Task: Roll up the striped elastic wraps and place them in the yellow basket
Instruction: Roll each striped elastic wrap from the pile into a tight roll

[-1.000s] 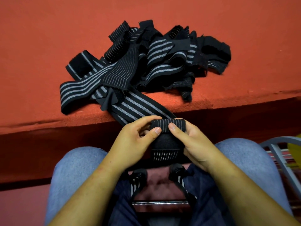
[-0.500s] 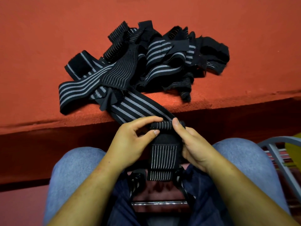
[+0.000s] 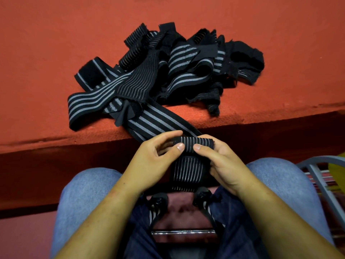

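Where the red surface (image 3: 56, 53) ends — heaped striped wraps (image 3: 168, 75), grey chair frame (image 3: 321, 159).

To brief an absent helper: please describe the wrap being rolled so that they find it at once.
Start at the red table with its heap of wraps. Below its near edge, over the lap, the left hand and right hand pinch a thin-striped roll. Only it is rolled and off the table.

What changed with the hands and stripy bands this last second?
The black, grey-striped elastic wrap's loose flap dropped lower beneath the roll, showing more stripes. The left hand and right hand keep pinching the roll; the pile of wraps on the red felt table stayed put.
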### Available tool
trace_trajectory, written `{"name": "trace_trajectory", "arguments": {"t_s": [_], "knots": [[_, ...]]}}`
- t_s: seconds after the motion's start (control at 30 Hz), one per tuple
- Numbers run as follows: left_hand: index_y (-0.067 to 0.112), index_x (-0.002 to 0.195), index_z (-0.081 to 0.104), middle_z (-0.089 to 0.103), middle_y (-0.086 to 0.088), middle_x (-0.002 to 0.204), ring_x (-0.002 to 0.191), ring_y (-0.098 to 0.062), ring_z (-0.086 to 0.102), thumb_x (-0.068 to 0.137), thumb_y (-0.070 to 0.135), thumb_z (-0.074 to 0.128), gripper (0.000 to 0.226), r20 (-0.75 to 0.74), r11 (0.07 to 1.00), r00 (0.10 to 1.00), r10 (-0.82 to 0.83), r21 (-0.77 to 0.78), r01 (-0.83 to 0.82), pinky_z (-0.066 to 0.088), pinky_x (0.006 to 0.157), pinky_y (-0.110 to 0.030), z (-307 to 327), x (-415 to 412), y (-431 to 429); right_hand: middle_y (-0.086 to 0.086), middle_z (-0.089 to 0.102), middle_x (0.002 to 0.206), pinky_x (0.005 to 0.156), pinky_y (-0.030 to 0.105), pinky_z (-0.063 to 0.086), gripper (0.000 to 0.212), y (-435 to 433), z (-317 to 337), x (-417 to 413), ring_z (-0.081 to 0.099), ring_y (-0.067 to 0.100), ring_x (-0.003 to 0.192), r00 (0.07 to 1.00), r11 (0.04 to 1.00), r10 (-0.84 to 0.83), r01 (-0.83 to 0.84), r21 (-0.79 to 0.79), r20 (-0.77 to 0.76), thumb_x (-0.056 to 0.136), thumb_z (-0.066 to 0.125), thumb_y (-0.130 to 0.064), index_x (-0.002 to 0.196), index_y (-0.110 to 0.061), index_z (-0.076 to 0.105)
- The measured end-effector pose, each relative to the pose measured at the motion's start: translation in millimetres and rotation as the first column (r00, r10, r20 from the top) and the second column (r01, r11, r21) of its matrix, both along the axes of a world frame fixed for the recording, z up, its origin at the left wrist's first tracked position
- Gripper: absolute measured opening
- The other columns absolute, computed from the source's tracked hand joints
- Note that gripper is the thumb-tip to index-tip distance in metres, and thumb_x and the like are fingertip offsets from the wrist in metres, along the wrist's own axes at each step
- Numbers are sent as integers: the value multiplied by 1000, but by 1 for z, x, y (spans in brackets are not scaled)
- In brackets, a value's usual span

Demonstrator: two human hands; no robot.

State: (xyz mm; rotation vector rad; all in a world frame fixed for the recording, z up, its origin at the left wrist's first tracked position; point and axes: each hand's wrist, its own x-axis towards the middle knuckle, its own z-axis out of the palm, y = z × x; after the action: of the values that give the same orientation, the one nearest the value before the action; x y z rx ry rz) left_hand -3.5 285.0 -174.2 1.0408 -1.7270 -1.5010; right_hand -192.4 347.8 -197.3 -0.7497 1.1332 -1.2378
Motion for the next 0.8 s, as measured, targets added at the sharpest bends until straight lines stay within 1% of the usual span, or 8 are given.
{"name": "trace_trajectory", "arguments": {"t_s": [0.1, 0.3, 0.37, 0.5, 0.57, 0.67, 0.73, 0.8], "knots": [[19, 128, 70, 78, 10, 112, 110, -1, 71, 98, 13, 69, 30, 19, 1000, 1000, -2, -5, 3, 51, 92, -13, 0, 0, 1, 9, 70, 103, 96, 44, 50, 22, 0, -1, -1, 66, 23, 101, 999, 999, 31, -32, -38, -43, 87, 74, -31, 106, -20, 72], [18, 126, 71, 79, 10, 112, 109, -3, 72, 96, 8, 71, 31, 36, 999, 999, 9, -37, -7, 52, 92, -15, -1, 1, 1, 11, 74, 107, 105, 55, 50, 43, 0, -3, 1, 69, 25, 103, 996, 1000, 29, -28, 3, -90, 83, 77, -51, 109, -18, 73], [19, 126, 71, 78, 12, 112, 110, -1, 71, 96, 9, 71, 32, 46, 999, 999, 0, -41, 2, 52, 92, -14, -1, 1, 2, 9, 76, 103, 102, 51, 52, 40, 0, -2, 1, 71, 21, 100, 986, 1000, 14, -16, -10, -163, 84, 75, -55, 106, -21, 74], [18, 128, 70, 78, 14, 113, 111, 1, 70, 96, 11, 71, 33, 62, 999, 998, -10, -46, 12, 49, 93, -10, -2, 0, 1, 0, 74, 93, 89, 39, 53, 27, 1, 1, -1, 69, 13, 90, 963, 998, -7, -12, -68, -270, 91, 72, -49, 101, -24, 71], [18, 131, 69, 77, 13, 116, 115, -1, 69, 97, 13, 70, 34, 71, 999, 997, -31, -41, 34, 50, 98, -14, -3, 0, 0, -2, 73, 91, 85, 35, 53, 20, 1, 2, -2, 68, 11, 88, 958, 995, -15, -12, -94, -286, 96, 70, -43, 100, -23, 70], [20, 132, 68, 76, 13, 120, 119, -2, 67, 98, 14, 69, 35, 72, 998, 996, -42, -41, 45, 50, 104, -21, -4, 0, 0, -4, 72, 88, 82, 33, 53, 14, 2, 2, -3, 68, 9, 85, 952, 994, -14, -18, -104, -305, 99, 67, -37, 99, -24, 68], [22, 133, 68, 75, 13, 122, 121, -4, 66, 98, 15, 69, 35, 67, 998, 997, -39, -42, 42, 49, 109, -28, -4, 1, 0, -3, 72, 90, 86, 39, 55, 18, 2, 2, -2, 68, 12, 87, 953, 996, -6, -22, -89, -304, 98, 68, -43, 101, -25, 69], [22, 132, 69, 75, 12, 122, 122, -5, 66, 98, 16, 70, 34, 69, 998, 997, -34, -48, 37, 49, 111, -35, -4, 2, -1, 0, 74, 95, 96, 51, 55, 30, 1, 1, -1, 70, 17, 92, 960, 998, 14, -29, -49, -281, 91, 69, -54, 103, -27, 70]]}}
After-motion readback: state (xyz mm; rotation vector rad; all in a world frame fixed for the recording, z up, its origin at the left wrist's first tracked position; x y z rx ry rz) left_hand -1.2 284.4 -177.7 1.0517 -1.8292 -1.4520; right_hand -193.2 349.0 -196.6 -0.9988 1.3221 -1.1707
